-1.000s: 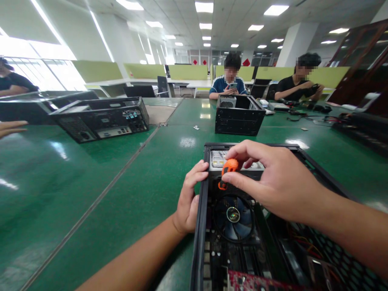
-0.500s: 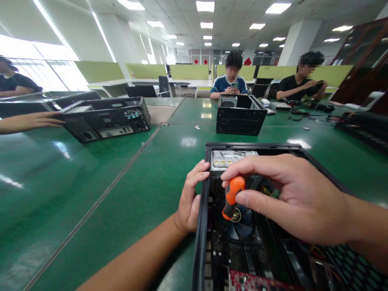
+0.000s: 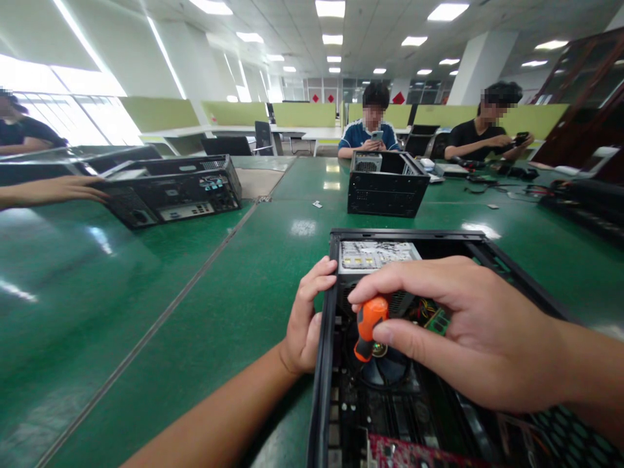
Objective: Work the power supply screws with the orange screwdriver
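An opened black computer case lies in front of me on the green table. My left hand grips its left edge, fingers curled against the frame. Between the thumb and fingers of my right hand is an orange and black screwdriver, its handle tilted over the cooling fan. The screwdriver's tip is hidden. Inside the case are a silver power supply, a green circuit board partly behind my right hand, and a red card at the near end.
Another black case stands farther back, before a person holding a phone. At left, a co-worker's hand touches a third case. Cables and parts lie at the right, near a second person.
My right hand has shifted slightly down and left with the screwdriver, uncovering more of the power supply. My left hand stays on the case edge.
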`<state>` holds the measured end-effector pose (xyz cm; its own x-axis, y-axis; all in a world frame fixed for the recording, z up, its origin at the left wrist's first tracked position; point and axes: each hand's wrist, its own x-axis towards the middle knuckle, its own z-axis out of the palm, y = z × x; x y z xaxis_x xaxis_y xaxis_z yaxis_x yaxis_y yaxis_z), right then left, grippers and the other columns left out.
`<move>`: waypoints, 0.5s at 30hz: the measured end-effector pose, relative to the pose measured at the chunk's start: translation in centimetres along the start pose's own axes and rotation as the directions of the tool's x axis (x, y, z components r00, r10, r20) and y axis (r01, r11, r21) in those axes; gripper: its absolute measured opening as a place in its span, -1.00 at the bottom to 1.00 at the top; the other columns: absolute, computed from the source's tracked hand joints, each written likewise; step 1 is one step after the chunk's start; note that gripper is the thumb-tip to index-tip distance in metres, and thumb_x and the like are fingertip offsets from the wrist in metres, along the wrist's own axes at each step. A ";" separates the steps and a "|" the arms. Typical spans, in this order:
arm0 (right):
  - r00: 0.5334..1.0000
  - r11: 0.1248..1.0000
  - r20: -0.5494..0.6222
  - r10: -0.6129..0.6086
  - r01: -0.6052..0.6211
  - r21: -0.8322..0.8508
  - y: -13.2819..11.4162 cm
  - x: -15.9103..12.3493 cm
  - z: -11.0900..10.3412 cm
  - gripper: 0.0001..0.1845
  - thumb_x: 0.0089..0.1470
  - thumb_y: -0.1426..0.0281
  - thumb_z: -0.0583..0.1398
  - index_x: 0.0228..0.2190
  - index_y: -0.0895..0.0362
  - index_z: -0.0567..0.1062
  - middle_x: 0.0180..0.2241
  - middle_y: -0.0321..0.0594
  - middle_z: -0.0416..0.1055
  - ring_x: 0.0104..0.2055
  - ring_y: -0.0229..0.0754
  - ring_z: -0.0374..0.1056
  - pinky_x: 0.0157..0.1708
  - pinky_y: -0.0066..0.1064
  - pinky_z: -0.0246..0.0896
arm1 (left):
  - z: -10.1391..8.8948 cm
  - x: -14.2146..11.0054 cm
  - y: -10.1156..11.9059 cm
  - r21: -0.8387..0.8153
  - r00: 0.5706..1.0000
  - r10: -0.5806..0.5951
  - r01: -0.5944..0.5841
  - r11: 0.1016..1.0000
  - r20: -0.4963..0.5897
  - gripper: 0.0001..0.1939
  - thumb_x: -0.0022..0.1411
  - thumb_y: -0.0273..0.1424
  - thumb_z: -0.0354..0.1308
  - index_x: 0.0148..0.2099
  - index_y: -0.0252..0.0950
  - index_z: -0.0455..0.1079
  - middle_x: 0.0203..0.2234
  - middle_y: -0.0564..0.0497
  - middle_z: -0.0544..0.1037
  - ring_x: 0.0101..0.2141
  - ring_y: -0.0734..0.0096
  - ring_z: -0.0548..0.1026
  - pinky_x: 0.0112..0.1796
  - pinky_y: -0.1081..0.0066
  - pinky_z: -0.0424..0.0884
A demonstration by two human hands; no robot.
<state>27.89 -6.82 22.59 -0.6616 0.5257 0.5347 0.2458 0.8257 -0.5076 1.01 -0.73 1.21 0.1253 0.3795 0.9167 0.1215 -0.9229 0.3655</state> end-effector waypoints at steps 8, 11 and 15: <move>1.000 1.000 0.014 -0.012 0.012 -0.013 0.3 -0.2 0.1 -0.90 0.45 0.48 0.51 -0.03 0.10 0.83 -0.11 -0.28 0.95 -0.12 -0.22 0.87 0.06 -0.53 0.72 | -0.1 0.4 0.2 0.020 1.000 -0.001 0.000 1.000 0.016 -0.45 0.88 -0.06 0.21 0.74 0.05 0.47 0.66 -0.06 0.65 0.70 -0.10 0.59 0.72 -0.15 0.53; 1.000 1.000 0.024 -0.007 0.008 -0.023 0.3 0.0 0.0 -0.85 0.39 0.45 0.62 -0.11 0.09 0.80 -0.18 -0.37 0.91 -0.18 -0.29 0.82 -0.02 -0.58 0.67 | -0.2 0.5 0.2 0.025 1.000 0.005 -0.005 1.000 0.013 -0.44 0.87 -0.05 0.25 0.73 0.05 0.48 0.64 -0.11 0.67 0.68 -0.11 0.60 0.69 -0.22 0.57; 1.000 0.999 0.023 -0.018 0.018 -0.028 0.2 -0.2 -0.3 -0.93 0.47 0.49 0.47 -0.08 0.12 0.82 -0.14 -0.31 0.93 -0.15 -0.26 0.83 0.03 -0.54 0.70 | -0.2 0.3 0.1 0.050 1.000 0.010 -0.010 0.999 0.006 -0.44 0.87 -0.09 0.24 0.74 0.03 0.48 0.63 -0.16 0.69 0.67 -0.12 0.62 0.66 -0.24 0.59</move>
<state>28.26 -6.67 22.60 -0.6817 0.5061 0.5283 0.2535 0.8408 -0.4784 0.90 -0.74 1.55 0.1324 0.3707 0.9193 0.1695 -0.9222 0.3475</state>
